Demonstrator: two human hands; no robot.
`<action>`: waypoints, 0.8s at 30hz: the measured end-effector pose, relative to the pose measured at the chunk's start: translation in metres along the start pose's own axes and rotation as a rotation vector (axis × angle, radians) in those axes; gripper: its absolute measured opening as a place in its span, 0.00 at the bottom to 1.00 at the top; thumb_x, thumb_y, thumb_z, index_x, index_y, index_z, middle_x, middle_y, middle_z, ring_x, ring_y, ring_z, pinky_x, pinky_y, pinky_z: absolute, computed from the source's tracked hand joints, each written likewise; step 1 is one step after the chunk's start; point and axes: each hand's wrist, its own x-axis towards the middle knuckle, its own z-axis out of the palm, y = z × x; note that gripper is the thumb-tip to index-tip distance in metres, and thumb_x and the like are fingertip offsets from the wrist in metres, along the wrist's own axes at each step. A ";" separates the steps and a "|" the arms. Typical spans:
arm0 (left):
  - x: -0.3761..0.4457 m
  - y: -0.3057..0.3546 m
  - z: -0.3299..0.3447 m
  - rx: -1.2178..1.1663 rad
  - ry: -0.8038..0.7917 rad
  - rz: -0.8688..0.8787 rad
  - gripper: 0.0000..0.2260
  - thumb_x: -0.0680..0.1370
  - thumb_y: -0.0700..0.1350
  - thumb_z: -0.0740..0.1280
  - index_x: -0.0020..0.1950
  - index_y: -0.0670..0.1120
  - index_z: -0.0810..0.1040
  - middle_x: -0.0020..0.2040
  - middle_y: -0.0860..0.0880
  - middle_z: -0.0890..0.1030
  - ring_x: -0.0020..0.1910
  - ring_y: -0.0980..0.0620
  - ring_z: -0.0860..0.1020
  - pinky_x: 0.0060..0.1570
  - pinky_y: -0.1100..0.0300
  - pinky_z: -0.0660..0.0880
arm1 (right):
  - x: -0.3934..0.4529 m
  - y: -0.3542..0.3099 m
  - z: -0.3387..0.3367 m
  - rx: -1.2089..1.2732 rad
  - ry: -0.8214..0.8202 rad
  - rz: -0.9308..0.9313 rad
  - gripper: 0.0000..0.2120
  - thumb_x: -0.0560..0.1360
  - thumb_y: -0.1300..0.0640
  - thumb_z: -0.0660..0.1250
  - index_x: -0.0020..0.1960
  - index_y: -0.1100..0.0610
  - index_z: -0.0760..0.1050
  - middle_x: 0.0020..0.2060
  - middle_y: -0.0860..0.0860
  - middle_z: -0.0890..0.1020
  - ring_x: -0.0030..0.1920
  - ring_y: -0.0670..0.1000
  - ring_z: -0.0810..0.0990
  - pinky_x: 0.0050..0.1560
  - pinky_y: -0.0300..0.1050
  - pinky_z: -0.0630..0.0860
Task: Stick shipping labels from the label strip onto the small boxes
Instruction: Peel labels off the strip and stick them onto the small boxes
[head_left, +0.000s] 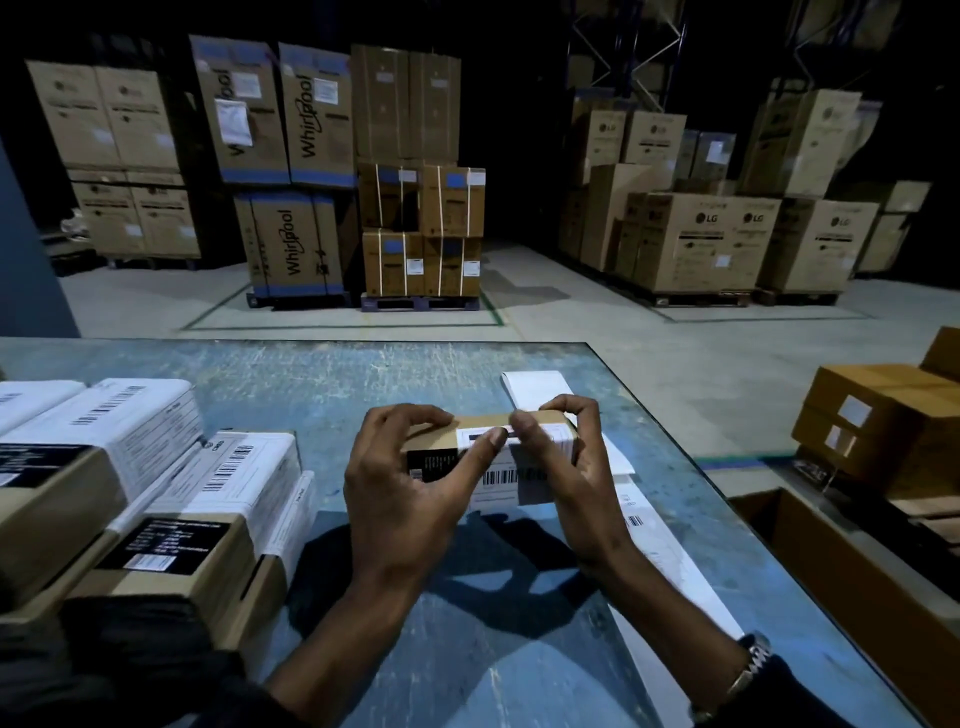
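**packer_a:** so the small box (488, 441) is held up just over the middle of the blue table (332, 384), white shipping label (519, 475) wrapped over its top and front. Left hand (410, 493) grips the left end, thumb pressing the label; right hand (566, 483) grips the right end.

**packer_b:** and the label strip (670, 566) runs along the table's right side under that hand, labelled boxes (171, 499) stacked on the left. The tabletop's scuffed. Dim warehouse behind, concrete floor (597, 322), Whirlpool cartons (291, 182) and LG cartons (706, 239) on pallets.

bg: Whirlpool cartons (298, 156) | LG cartons (701, 239) on pallets | blue table (363, 374)
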 end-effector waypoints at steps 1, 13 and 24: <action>-0.001 0.003 0.002 -0.028 0.007 -0.002 0.14 0.72 0.59 0.79 0.50 0.55 0.80 0.51 0.55 0.79 0.51 0.57 0.83 0.44 0.54 0.84 | -0.001 0.001 0.000 0.010 0.017 -0.005 0.24 0.70 0.32 0.72 0.56 0.44 0.68 0.48 0.55 0.85 0.49 0.52 0.88 0.41 0.45 0.84; -0.001 0.002 0.007 -0.090 0.042 -0.141 0.08 0.81 0.57 0.72 0.55 0.56 0.78 0.53 0.57 0.81 0.53 0.54 0.83 0.42 0.46 0.85 | 0.002 -0.003 0.004 -0.037 0.172 0.072 0.32 0.80 0.25 0.48 0.55 0.51 0.73 0.43 0.56 0.85 0.44 0.52 0.87 0.42 0.50 0.84; 0.003 0.004 -0.011 0.551 -0.503 0.359 0.41 0.66 0.77 0.71 0.71 0.56 0.76 0.62 0.53 0.78 0.60 0.51 0.74 0.58 0.51 0.72 | 0.023 0.001 -0.026 -0.084 0.258 0.373 0.36 0.81 0.24 0.49 0.50 0.54 0.79 0.42 0.59 0.89 0.41 0.56 0.89 0.37 0.47 0.79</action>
